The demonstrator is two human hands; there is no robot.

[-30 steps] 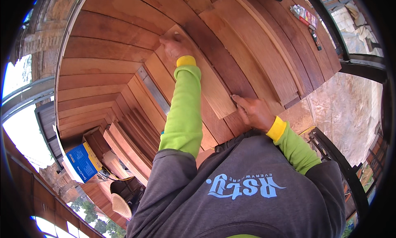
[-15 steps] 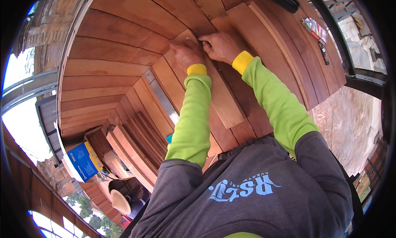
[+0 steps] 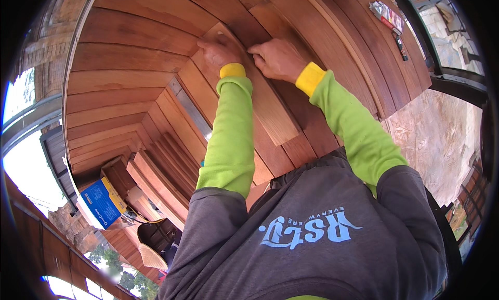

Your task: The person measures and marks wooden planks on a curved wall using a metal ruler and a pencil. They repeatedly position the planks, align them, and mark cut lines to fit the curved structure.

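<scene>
A loose wooden board (image 3: 273,113) lies slanted over the reddish-brown planks. My left hand (image 3: 219,55) is closed on the far part of this board, its fingers curled toward the left edge. Just to the right, my right hand (image 3: 278,60) has its thumb and index finger pinched at the board's right edge. Whatever may be between those fingertips is too small to make out. Left of the board, a flat metal strip (image 3: 191,109) lies along the planks, partly covered by my left sleeve.
A long wooden batten (image 3: 345,50) runs along the right side. Beyond it lie a red and white packet (image 3: 387,17) and a small dark cylinder (image 3: 400,47). Stacked wooden strips (image 3: 166,180), a blue and yellow box (image 3: 101,202) and a conical straw hat (image 3: 152,256) are at lower left.
The view has shifted slightly, so the planks and board sit a little further left and higher. Both hands stay at the board's far end; the right hand sits slightly further from the left.
</scene>
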